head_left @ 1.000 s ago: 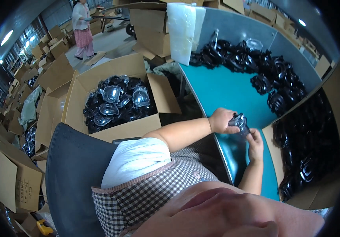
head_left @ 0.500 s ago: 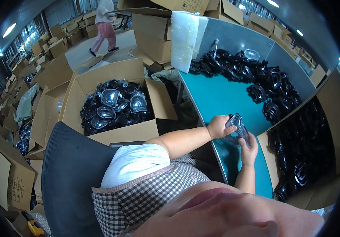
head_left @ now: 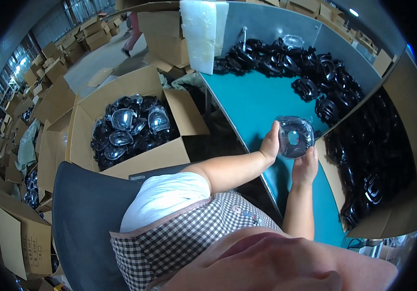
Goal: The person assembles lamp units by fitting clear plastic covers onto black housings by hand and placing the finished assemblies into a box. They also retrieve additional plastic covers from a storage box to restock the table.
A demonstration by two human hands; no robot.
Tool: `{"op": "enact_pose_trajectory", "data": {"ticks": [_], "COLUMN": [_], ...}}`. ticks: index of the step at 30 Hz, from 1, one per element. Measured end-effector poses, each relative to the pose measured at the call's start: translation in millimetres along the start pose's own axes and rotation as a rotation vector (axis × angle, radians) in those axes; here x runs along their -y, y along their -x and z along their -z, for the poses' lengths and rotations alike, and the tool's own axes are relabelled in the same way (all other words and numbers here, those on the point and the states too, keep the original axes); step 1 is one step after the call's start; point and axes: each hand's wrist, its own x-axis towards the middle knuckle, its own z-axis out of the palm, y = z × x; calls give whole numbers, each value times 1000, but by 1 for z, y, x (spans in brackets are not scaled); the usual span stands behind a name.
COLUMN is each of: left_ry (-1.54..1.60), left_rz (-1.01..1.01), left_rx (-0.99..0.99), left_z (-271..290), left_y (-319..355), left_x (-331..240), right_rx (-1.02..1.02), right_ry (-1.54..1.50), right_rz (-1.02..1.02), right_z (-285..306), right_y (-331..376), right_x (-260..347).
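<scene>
- The left hand (head_left: pixel 269 144) grips one edge of a clear lens cover (head_left: pixel 294 136); the right hand (head_left: pixel 306 166) cups its lower rim, fingers closed around it.
- The cover is held up over the near edge of the teal table (head_left: pixel 247 104), apart from the black parts heap (head_left: pixel 310 68) at the far edge.
- Judgement: keep fingertips on the rim, off the clear face, and turn it slowly against the light.
- An open carton (head_left: pixel 135 128) of similar pieces stands left of the table.

A warehouse hall with a grey concrete floor (head_left: pixel 94 60) and windows (head_left: pixel 5 72) along the far left. Cardboard boxes (head_left: pixel 22 237) crowd the left; a teal worktable (head_left: pixel 247 104) with a grey back panel (head_left: pixel 276 24) stands right.
</scene>
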Motion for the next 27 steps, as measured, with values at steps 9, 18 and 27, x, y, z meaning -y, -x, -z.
{"op": "enact_pose_trajectory", "data": {"ticks": [9,18,27], "left_ry": [-1042,-814,-668], "left_rz": [-710,-1011,-660], "left_rx": [211,301,320], "left_z": [11,-13,5], "left_y": [-15,-16,-22], "left_x": [-1,-61,-57], "right_rx": [-94,105,76], "right_ry": [241,444,733], "right_rz": [89,45,121], "right_z": [26,21,-13], "right_y": [-13,-3,8], "right_x": [34,21,22]}}
